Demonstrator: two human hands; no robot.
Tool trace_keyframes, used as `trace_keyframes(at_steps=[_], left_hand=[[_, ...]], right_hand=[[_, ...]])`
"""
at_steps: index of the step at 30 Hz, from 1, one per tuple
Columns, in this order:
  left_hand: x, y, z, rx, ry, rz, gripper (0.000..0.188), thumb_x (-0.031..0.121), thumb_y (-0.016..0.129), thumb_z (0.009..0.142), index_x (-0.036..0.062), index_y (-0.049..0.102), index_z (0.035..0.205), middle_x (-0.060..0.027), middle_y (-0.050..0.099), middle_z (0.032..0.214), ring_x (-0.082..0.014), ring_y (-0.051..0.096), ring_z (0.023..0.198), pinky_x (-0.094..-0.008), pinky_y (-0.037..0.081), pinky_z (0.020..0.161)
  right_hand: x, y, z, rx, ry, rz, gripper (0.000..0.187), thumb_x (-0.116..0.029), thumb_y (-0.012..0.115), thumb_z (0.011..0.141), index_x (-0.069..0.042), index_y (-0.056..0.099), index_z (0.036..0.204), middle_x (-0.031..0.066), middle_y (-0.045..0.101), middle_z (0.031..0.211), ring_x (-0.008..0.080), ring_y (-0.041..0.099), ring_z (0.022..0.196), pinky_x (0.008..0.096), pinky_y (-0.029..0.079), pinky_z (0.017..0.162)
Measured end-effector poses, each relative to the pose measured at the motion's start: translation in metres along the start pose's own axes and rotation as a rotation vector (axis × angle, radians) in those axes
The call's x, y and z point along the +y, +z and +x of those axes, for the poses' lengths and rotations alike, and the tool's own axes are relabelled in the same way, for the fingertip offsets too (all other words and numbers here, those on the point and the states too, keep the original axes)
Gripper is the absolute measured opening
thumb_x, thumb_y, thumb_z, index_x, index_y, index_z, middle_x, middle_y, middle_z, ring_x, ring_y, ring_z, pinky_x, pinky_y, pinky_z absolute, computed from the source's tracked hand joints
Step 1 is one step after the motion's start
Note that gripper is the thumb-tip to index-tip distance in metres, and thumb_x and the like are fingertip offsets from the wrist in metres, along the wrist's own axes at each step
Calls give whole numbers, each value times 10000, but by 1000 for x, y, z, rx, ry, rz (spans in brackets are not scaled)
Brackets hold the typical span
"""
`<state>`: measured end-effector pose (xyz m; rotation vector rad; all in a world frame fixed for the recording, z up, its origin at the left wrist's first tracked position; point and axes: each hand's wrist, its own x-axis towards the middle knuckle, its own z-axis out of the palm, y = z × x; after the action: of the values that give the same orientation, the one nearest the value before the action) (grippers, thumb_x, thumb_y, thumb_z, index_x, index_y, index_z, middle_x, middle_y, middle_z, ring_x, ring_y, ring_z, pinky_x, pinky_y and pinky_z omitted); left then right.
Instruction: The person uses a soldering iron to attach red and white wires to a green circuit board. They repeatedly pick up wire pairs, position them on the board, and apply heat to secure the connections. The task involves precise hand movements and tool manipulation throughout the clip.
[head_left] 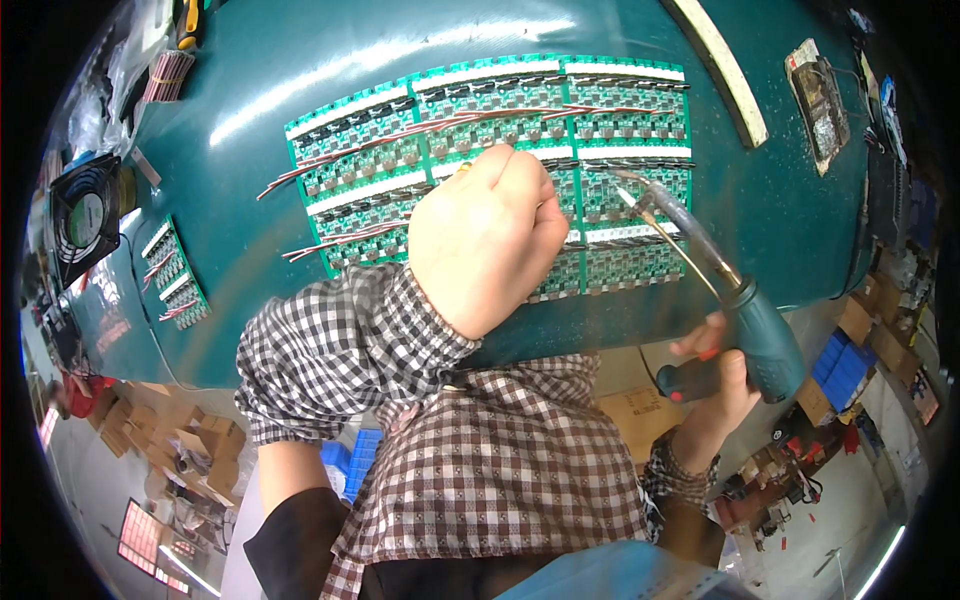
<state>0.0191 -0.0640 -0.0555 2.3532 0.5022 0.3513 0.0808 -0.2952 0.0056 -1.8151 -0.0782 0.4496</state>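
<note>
My left hand (487,240) is closed, with its knuckles up, over the middle of a large panel of green circuit boards (632,205). Its fingertips are hidden beneath it, so I cannot make out what they hold. In my right hand (735,392) is a dark green pistol-shaped soldering gun (762,335). Two thin metal arms run from the gun toward the boards, their ends close together just right of my left hand. I cannot tell whether they touch a board. Red, black and white wires (430,127) lie in rows across the boards.
A smaller board strip (175,275) with wires lies at left, near a black fan (85,220). Far right are a pale curved bar (718,70) and a worn block (818,105). The green table (380,50) ends close to my body; cardboard boxes (205,450) stand below.
</note>
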Motion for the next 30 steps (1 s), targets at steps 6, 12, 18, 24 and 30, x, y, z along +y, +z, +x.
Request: trace_keyframes(at_steps=[6, 12, 18, 24, 30], left_hand=[[3, -3, 2, -43, 13, 4, 153, 28, 674, 709, 61, 546, 786, -50, 521, 687, -195, 543, 577, -315, 448, 524], [12, -19, -2, -119, 32, 30, 224, 26, 701, 734, 36, 560, 908, -70, 509, 712, -212, 531, 605, -315, 469, 635], [27, -30, -7, -37, -4, -64, 276, -46, 688, 724, 14, 548, 954, -82, 511, 871, -155, 505, 676, -274, 428, 612], [33, -33, -6, 6, 18, -178, 258, -73, 663, 727, 14, 555, 945, -74, 523, 874, -146, 502, 685, -266, 418, 618], [40, -30, -9, -76, -19, -417, 255, -32, 668, 773, 4, 581, 1010, -46, 563, 874, -100, 554, 735, -223, 450, 683]], right_hand=[[15, -18, 12, -67, 38, 256, 490, -390, 562, 898, 58, 505, 1090, 75, 517, 761, 195, 583, 744, 322, 560, 586], [22, -59, 39, 107, -45, 403, 439, -339, 488, 959, 67, 472, 1127, 115, 582, 885, 225, 626, 824, 312, 601, 607], [-18, -98, 66, 579, -598, 221, 385, -273, 504, 959, 55, 527, 1160, 129, 635, 964, 229, 663, 774, 300, 564, 601], [3, -87, 113, 641, -427, 84, 278, -104, 668, 841, 89, 604, 1030, 133, 652, 938, 219, 677, 683, 297, 570, 563], [6, -73, 57, 244, -179, 584, 363, -248, 546, 933, 64, 529, 1118, 137, 628, 929, 237, 674, 730, 310, 583, 548]])
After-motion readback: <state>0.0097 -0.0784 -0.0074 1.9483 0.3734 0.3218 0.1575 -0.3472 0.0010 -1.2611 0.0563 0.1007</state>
